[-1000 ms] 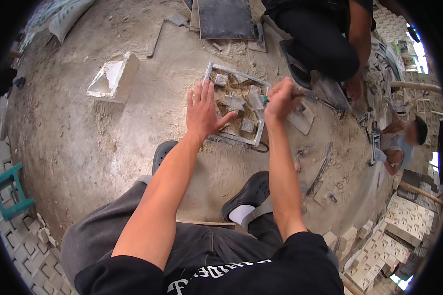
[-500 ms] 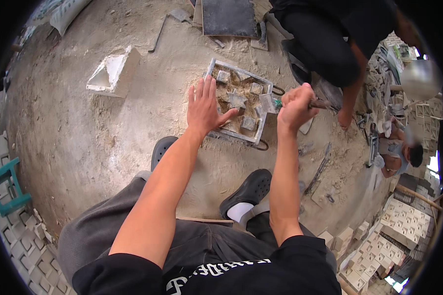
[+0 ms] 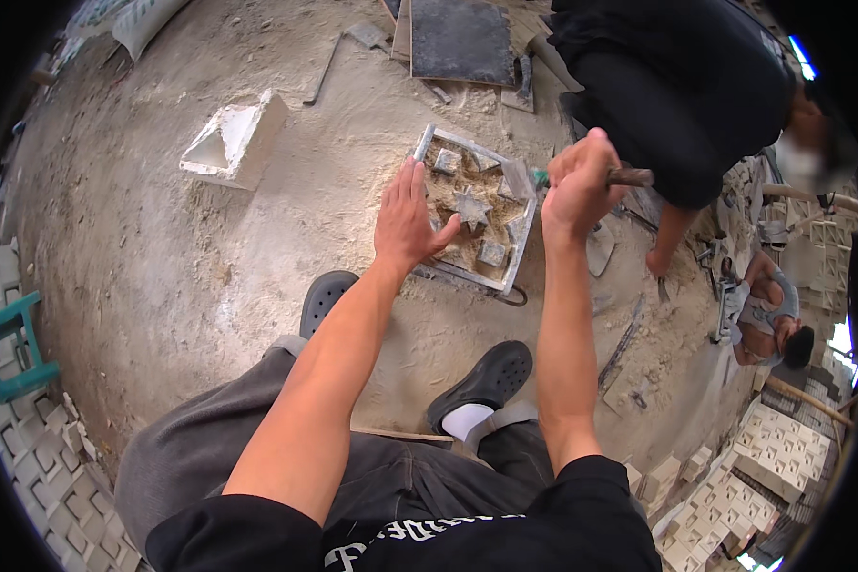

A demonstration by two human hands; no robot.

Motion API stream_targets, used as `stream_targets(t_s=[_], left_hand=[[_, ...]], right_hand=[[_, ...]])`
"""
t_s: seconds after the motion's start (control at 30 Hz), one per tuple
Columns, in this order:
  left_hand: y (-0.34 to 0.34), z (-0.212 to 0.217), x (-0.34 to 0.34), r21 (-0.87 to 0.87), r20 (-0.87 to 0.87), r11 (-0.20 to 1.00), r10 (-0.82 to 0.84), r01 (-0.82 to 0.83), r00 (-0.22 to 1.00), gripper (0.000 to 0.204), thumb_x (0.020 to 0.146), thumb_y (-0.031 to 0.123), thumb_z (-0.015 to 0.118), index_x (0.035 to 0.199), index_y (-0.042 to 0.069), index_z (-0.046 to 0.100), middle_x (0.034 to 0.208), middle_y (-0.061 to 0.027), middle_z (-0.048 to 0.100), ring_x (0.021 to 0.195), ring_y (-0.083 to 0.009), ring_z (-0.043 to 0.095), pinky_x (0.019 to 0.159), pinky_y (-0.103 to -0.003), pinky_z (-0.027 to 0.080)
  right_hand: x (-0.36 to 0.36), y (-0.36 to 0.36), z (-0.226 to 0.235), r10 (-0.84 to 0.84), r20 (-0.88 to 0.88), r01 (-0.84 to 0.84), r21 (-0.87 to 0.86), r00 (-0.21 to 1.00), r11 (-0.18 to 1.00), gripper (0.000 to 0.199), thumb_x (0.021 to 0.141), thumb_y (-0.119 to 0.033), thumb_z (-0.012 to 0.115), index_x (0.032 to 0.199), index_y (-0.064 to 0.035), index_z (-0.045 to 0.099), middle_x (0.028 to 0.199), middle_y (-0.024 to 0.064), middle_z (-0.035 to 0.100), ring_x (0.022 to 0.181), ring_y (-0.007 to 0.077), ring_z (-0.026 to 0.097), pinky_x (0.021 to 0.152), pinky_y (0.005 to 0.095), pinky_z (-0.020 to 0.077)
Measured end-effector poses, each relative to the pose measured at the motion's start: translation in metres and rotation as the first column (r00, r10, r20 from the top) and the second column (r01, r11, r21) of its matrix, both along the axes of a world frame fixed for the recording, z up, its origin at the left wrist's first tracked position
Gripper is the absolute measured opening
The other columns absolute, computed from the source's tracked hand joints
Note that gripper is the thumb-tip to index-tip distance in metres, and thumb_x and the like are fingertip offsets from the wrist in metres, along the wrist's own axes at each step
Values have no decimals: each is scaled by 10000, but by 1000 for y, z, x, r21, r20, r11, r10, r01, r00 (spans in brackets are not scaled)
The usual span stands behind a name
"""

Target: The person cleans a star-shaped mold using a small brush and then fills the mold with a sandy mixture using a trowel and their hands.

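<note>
A square metal mould frame [image 3: 499,155] lies on the sandy ground in front of me. Sandy material fills it around a star-shaped piece [image 3: 470,207] and several small blocks [image 3: 492,253]. My left hand [image 3: 405,224] lies over the frame's left side, fingers stretched and close together, thumb reaching inward toward the star. My right hand [image 3: 577,186] is wrapped around the wooden handle of a trowel [image 3: 518,178]. Its flat grey blade is at the frame's upper right corner; the green part by the blade shows just left of my fist.
A white angular block [image 3: 235,143] sits to the left. Dark boards [image 3: 460,40] lie at the far side, near a hooked metal rod [image 3: 325,71]. A co-worker in black [image 3: 672,86] crouches close at the right; another person [image 3: 767,310] sits farther right. A green stool [image 3: 14,348] stands far left.
The trowel blade has shifted from the frame's right side toward its upper right corner. My left hand remains at the frame's left side. The whole view has shifted slightly.
</note>
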State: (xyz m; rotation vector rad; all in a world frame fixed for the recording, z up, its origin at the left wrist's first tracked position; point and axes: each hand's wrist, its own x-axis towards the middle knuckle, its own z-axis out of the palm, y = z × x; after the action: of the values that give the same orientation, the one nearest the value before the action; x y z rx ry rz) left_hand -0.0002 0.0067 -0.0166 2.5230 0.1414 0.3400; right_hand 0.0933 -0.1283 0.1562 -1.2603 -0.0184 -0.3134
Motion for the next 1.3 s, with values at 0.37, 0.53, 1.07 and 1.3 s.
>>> stream_targets(t_s=[0.37, 0.53, 1.07, 1.3], left_hand=[[-3, 8, 0, -306, -232, 923, 166, -234, 958, 575, 880, 174, 483, 1422, 25, 360, 1302, -257, 557, 1093, -401, 607, 899, -488, 515], [6, 0, -6, -314, -183, 903, 245, -293, 952, 513, 911, 194, 464, 1395, 39, 397, 1175, -261, 627, 977, -430, 641, 862, -502, 518], [8, -3, -6, -304, -153, 909, 251, -287, 956, 484, 918, 178, 452, 1381, 38, 429, 1149, -258, 638, 885, -461, 647, 794, -527, 527], [-2, -2, -4, -334, -160, 910, 201, -245, 966, 480, 915, 169, 461, 1376, 42, 428, 1181, -263, 622, 912, -460, 644, 822, -537, 519]], right_hand=[[15, 38, -110, 358, -74, -365, -156, 931, 918, 496, 956, -197, 550, 502, -89, 384, 471, -33, 404, 418, 60, 377, 411, 255, 262], [31, 51, -29, 499, 78, -491, -102, 863, 865, 493, 954, -181, 561, 510, -93, 364, 479, -43, 394, 413, 59, 370, 408, 259, 263], [30, 56, -36, 506, 6, -502, -122, 862, 856, 440, 935, -226, 578, 550, -85, 419, 496, -68, 368, 433, 52, 338, 422, 258, 266], [26, 57, -119, 316, -133, -342, -309, 939, 887, 419, 945, -250, 593, 591, -46, 497, 542, -53, 431, 485, 38, 356, 443, 269, 250]])
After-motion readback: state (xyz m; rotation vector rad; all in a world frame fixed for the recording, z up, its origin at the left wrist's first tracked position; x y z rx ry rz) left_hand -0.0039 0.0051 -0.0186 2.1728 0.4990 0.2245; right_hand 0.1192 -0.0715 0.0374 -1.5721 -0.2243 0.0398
